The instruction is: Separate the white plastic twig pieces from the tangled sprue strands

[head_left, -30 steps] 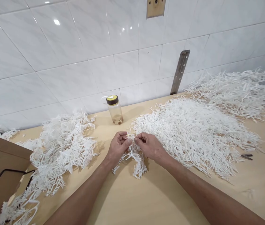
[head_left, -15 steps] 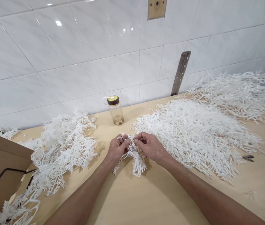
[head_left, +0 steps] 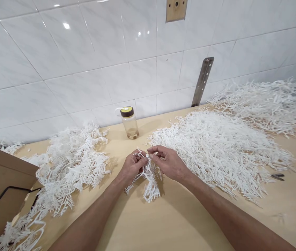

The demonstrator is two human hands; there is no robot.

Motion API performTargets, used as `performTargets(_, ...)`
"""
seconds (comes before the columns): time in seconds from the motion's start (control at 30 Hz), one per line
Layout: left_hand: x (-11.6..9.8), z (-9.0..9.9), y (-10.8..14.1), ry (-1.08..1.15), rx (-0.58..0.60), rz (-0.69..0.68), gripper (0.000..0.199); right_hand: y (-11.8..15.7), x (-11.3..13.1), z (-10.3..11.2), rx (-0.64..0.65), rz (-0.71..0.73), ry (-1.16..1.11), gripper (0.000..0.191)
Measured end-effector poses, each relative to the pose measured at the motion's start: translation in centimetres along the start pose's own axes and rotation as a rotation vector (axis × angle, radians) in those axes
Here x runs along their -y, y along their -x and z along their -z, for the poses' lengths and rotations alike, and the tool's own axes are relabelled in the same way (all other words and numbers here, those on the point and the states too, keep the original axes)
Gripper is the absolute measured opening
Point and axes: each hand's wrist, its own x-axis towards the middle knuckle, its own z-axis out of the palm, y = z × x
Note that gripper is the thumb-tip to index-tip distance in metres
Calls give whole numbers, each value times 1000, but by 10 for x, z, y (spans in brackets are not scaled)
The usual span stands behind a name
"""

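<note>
My left hand (head_left: 134, 165) is closed, thumb against fingers, on a bunch of thin white branched plastic strands (head_left: 152, 190). The bunch hangs below both hands, just over the wooden table, its feathery ends fanning downward. At the top of the bunch, my right hand (head_left: 167, 162) holds the strands between thumb and forefinger; the exact contact is too small to make out. To the right of my hands spreads a wide pile of short white strands (head_left: 216, 150). A heap of larger white branched pieces (head_left: 72, 164) lies on the left.
A clear bottle with a yellow and black lid (head_left: 129, 123) stands behind my hands, near the tiled wall (head_left: 85, 90). Longer white strands (head_left: 271, 104) lie at the far right. Small dark snips (head_left: 278, 177) rest by the right pile. A cardboard box (head_left: 4, 181) borders the left.
The hanging ends of the bunch have swung slightly left and lower. My right forefinger and thumb have shifted slightly at the top of the strands. Both arms stay nearly in place.
</note>
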Motion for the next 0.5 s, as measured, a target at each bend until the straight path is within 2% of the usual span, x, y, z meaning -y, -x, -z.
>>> performTargets(0.1,0,-1,0,-25,-26,3,40,-1,-4,-1,6,41,29,21)
performTargets(0.3,0,-1,0,-82,-56,14,39,-1,-6,0,3,31,143,17)
performTargets(0.5,-4,-1,1,-74,-61,41,31,-2,-7,3,-30,7,233,18)
